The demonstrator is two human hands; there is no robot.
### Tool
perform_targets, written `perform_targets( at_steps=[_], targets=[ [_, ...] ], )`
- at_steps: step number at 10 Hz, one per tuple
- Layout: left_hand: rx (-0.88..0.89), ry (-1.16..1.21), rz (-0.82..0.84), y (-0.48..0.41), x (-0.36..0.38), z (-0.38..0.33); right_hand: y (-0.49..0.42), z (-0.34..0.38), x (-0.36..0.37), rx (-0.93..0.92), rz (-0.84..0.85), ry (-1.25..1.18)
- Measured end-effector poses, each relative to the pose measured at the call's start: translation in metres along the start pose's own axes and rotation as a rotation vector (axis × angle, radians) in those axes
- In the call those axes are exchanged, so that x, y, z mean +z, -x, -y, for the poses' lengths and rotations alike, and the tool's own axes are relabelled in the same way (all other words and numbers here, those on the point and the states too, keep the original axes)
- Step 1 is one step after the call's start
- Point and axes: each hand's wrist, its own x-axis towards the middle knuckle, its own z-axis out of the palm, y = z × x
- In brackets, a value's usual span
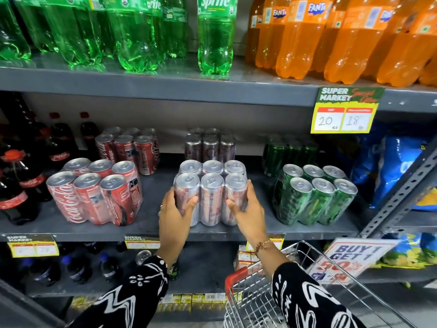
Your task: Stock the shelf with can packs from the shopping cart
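Where the grey shelf [151, 185] runs across the aisle, three shrink-wrapped six-packs sit along its front edge: red pack [94, 192] left, green pack [314, 195] right, silver can pack [210, 190] between, standing upright, well apart from both. Wire shopping cart [264, 294] at lower right, below shelf. Left hand [176, 214] and right hand [248, 209] press the silver pack's two sides, fingers wrapped onto its front cans.

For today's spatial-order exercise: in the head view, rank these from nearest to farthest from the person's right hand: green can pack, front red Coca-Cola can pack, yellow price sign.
From the right hand:
1. Green can pack, just right.
2. Yellow price sign, upper right.
3. Front red Coca-Cola can pack, far left.
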Motion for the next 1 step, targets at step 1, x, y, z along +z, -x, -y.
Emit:
perform_targets(
  at_steps=[1],
  targets=[
    [0.373, -0.241, -0.162, 0.0124, -0.0055, -0.0197, 0.0548, 0.0103, -0.0005, -0.29, -0.048, 0.431]
  ],
)
